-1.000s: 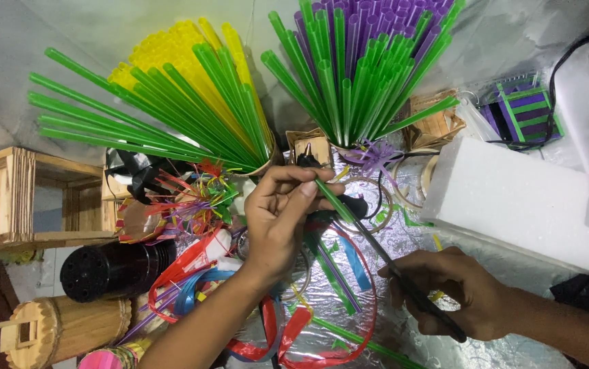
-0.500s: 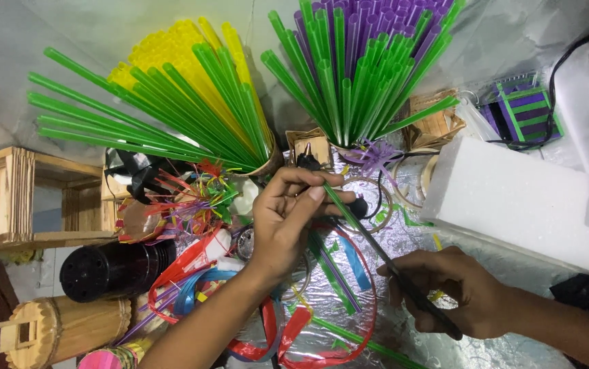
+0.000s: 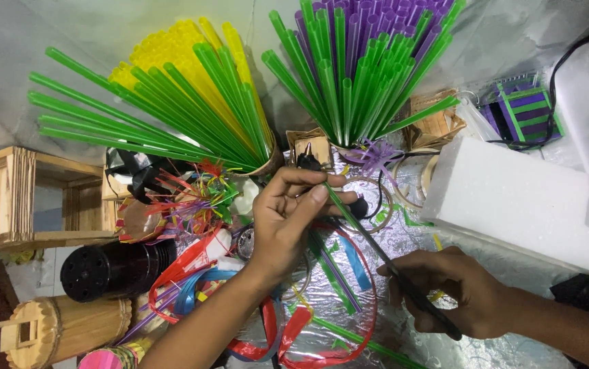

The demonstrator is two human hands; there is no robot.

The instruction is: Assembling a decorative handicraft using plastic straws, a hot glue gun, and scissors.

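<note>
Head view: little has changed since a moment ago, left hand (image 3: 284, 222) pinching the green straw (image 3: 339, 201) over the foil-covered surface (image 3: 376, 273), right hand (image 3: 448, 290) closed around black scissors (image 3: 410, 290), foam block (image 3: 520, 201) alongside.

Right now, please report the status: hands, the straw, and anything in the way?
Left hand pinches green straw at its end. Right hand grips scissors, blades along the straw. Ribbons and straw scraps lie underneath, white foam block beside.

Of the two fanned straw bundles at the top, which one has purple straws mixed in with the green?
The right bundle, above the left hand, mixes purple straws with green. The left bundle pairs its green straws with yellow ones instead.
</note>
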